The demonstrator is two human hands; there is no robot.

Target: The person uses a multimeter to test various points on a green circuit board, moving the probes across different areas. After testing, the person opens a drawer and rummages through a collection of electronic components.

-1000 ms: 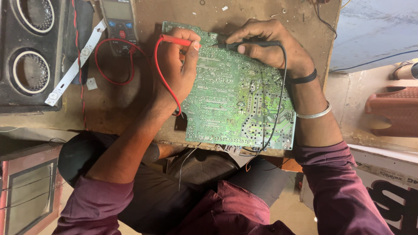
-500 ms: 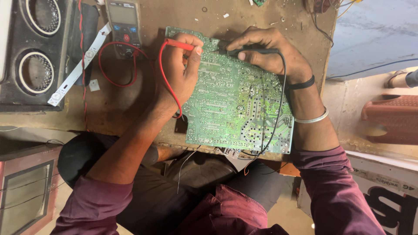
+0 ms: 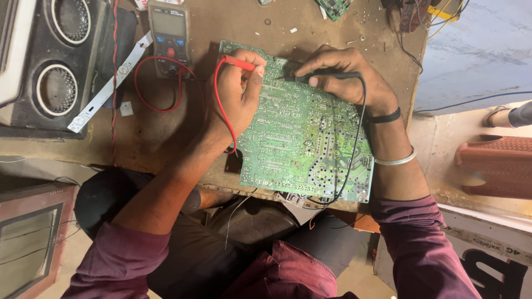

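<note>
Nearest to me, my maroon sleeves come in from both sides over my dark trousers, forearms reaching out onto the brown desk (image 3: 166, 138). There's the green circuit board (image 3: 302, 138), lying solder side up in the middle of the desk, its near edge hanging just over the desk's near rim, with thin wires trailing down from under it. On my right wrist sit a silver bangle (image 3: 396, 160) and, farther up, a black band (image 3: 385, 117).

My left hand (image 3: 233, 99) rests on the board's left edge, its grip pinching the red probe (image 3: 239, 62) between thumb and fingertips, tip pointing right onto the far left part of the board. The red lead (image 3: 219, 111) loops down over the back of that hand to the wrist. My right hand (image 3: 346, 80) lies over the board's far right corner, its grip pressed together around the black probe (image 3: 332, 76), tip pointing left toward the red one; the two tips are near each other, and whether they touch solder points I cannot tell. The black lead (image 3: 359, 138) runs down the board's right side and curls along its near edge.

Farther out on the left, a digital multimeter (image 3: 169, 36) lies flat, a red loop of lead beside it. Left of that, a white LED strip (image 3: 108, 88) slants across, and a black speaker box (image 3: 55, 61) with two round cones fills the far left corner.
</note>
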